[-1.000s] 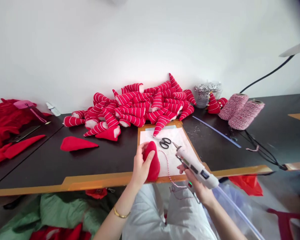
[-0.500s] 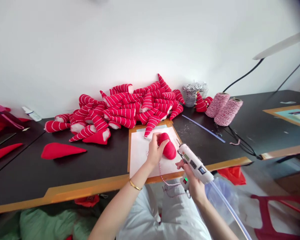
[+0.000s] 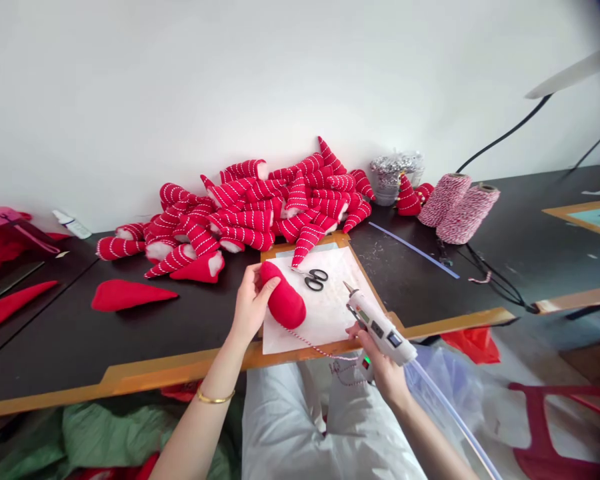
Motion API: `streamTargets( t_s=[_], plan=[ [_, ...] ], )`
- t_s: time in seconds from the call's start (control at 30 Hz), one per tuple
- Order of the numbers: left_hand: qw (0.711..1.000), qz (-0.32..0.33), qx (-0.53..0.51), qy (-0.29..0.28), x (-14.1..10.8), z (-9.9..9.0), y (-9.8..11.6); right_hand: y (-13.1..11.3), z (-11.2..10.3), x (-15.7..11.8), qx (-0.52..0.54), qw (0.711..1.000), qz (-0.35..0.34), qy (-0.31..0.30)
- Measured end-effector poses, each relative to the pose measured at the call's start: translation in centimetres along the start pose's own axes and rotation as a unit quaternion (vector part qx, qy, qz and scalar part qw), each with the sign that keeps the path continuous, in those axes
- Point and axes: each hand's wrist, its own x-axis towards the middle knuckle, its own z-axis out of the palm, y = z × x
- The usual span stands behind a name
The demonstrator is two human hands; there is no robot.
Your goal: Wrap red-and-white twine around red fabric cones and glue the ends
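Observation:
My left hand (image 3: 253,300) is closed on a plump red felt piece (image 3: 287,303), thumb on top, over the left part of a white sheet (image 3: 330,313). A red-and-white string (image 3: 310,345) runs from under the piece towards my right hand. My right hand (image 3: 380,360) grips a white glue gun (image 3: 383,327), its nozzle pointing up and left over the sheet's right edge. A glue stick (image 3: 455,413) extends from the gun's back. Black-handled scissors (image 3: 315,277) lie on the sheet between the hands.
Behind the sheet is a heap of string-wrapped red cones (image 3: 245,217). Two string spools (image 3: 467,213) and a tinsel tub (image 3: 395,177) stand at the right back. A blue-violet stick (image 3: 415,250) lies nearby. Unwrapped red cones (image 3: 130,295) are at left.
My left hand has moved left with the red piece, and the scissors have come into view. My right hand still holds the glue gun. The camera view has shifted slightly.

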Motion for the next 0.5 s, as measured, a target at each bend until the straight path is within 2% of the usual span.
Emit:
streamTargets(
  t_s=[0.1, 0.2, 0.3, 0.5],
  plan=[
    [0.999, 0.019, -0.022, 0.017, 0.3, 1.2, 0.8, -0.4, 0.5, 0.1, 0.003, 1.000, 0.012, 0.003],
    [0.999, 0.015, -0.013, -0.034, 0.2, 3.6, 1.0, -1.9, 1.0, 0.3, -0.019, 0.999, 0.003, -0.030],
    [0.996, 0.002, -0.010, -0.088, -0.3, 5.4, 0.9, -3.8, 1.3, 0.6, -0.055, 0.997, -0.037, -0.041],
    [0.993, -0.021, -0.066, -0.098, -0.9, 6.2, 1.1, -5.7, 1.9, 1.5, -0.088, 0.988, -0.125, -0.014]
  ],
)
